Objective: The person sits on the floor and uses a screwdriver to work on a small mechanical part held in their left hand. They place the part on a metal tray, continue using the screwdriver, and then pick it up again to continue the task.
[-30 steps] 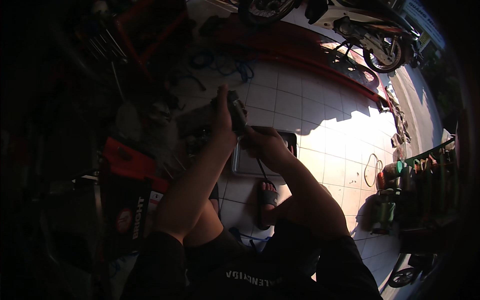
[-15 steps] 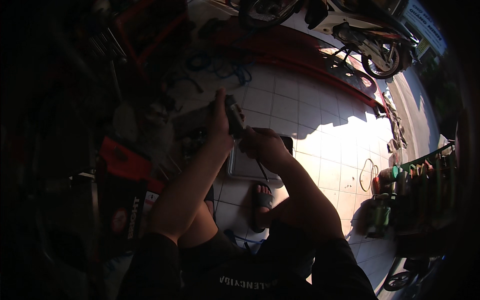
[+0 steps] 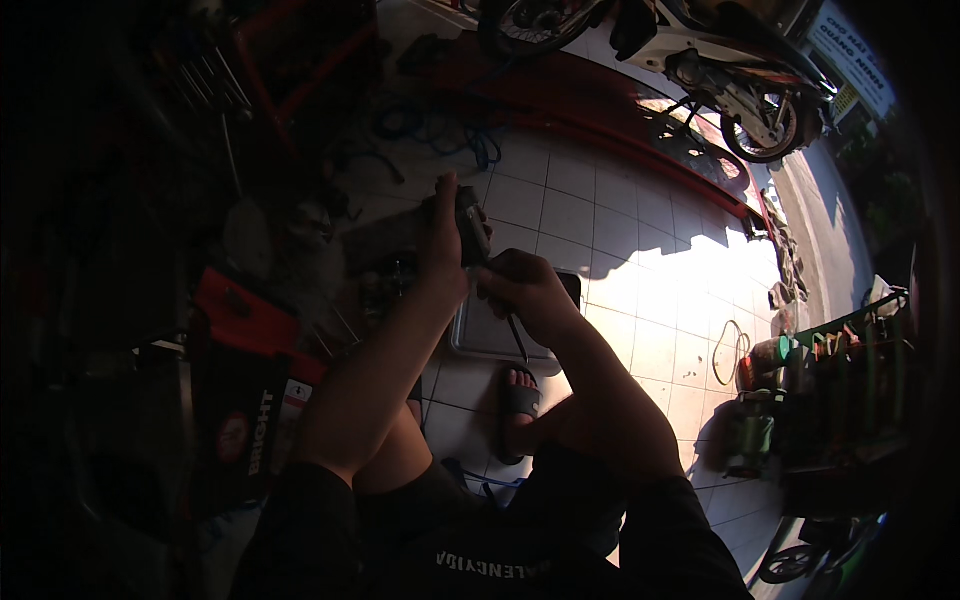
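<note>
Both my hands meet in the middle of the view, above a shallow grey metal tray point(image 3: 484, 335) on the floor. My left hand point(image 3: 443, 245) is closed around a dark, blocky part point(image 3: 471, 225), its thumb pointing up along one side. Against the near end of that part, my right hand point(image 3: 526, 292) grips a thin, dark rod-like tool point(image 3: 518, 338). The tool's far end juts down toward my foot; its other end is hidden by the fingers. Deep shadow hides what exactly the part is.
A red and black box point(image 3: 250, 320) stands left of my arm. Blue hose point(image 3: 430, 130) lies coiled ahead, before a long red platform point(image 3: 560, 95). A motorbike point(image 3: 720, 70) stands at the far right. A cluttered rack point(image 3: 800, 400) is to the right, and my sandalled foot point(image 3: 520, 395) is below.
My right hand and the tool have shifted slightly left and up. The left hand still holds the dark part, which has barely moved.
</note>
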Motion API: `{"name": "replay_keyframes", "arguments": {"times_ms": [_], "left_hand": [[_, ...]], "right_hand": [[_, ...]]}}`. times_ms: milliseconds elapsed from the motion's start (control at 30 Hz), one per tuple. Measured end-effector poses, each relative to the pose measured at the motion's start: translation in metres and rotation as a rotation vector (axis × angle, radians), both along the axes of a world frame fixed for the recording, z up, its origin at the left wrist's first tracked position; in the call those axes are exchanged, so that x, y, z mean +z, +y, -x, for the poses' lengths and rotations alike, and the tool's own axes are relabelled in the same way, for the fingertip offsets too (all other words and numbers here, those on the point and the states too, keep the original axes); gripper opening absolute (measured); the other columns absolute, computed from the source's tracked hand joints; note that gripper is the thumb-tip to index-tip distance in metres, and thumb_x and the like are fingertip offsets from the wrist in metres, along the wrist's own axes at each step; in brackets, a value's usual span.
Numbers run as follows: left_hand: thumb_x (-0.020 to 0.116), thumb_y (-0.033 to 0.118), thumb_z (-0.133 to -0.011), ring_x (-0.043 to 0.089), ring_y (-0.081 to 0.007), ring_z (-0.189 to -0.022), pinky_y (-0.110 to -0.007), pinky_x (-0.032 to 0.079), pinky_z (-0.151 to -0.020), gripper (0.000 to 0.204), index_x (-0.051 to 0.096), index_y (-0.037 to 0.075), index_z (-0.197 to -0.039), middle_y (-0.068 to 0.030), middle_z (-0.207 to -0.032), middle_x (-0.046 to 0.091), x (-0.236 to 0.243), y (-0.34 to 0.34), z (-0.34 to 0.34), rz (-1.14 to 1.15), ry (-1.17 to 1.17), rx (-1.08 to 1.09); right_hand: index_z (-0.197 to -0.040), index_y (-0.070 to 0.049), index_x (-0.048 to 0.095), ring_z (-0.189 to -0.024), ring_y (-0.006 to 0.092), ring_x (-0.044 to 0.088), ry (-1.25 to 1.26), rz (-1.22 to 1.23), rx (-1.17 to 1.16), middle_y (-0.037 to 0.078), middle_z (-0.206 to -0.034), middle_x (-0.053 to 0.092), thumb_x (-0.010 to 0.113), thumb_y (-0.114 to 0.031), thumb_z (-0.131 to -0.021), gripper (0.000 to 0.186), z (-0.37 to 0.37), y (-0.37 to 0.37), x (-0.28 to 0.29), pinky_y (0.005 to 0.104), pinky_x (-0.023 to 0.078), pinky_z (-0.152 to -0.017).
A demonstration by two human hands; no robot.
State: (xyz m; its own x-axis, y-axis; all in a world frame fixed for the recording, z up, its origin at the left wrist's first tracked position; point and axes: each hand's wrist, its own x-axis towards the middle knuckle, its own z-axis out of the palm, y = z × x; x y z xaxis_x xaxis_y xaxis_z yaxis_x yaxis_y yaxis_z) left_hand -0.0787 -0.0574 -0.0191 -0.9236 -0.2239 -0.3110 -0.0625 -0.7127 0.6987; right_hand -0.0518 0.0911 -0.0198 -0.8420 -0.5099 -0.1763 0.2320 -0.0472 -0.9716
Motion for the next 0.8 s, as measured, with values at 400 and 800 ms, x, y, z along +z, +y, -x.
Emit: {"name": "replay_keyframes", "arguments": {"times_ms": [400, 800], "left_hand": [[0.067, 0.061, -0.088, 0.062, -0.0152, -0.059, -0.030, 0.050, -0.052, 0.052, 0.054, 0.011, -0.090, -0.0033, -0.071, 0.059, -0.013, -0.010, 0.011, -0.010, 0.014, -0.007], [0.068, 0.060, -0.088, 0.062, -0.0166, -0.059, -0.030, 0.050, -0.053, 0.052, 0.053, 0.011, -0.094, -0.0038, -0.072, 0.059, -0.008, -0.004, 0.008, -0.033, 0.002, -0.006]], "right_hand": [[-0.112, 0.005, 0.063, -0.066, 0.0112, 0.052, -0.221, 0.154, -0.079, 0.007, -0.084, 0.063, 0.064, -0.025, -0.100, 0.032, 0.002, -0.006, -0.008, 0.0266, 0.043, -0.060], [-0.105, 0.003, 0.063, -0.071, 0.0127, 0.055, -0.082, -0.014, 0.000, 0.005, -0.084, 0.061, 0.068, -0.022, -0.097, 0.026, 0.000, 0.004, -0.001, 0.0275, 0.045, -0.064]]}}
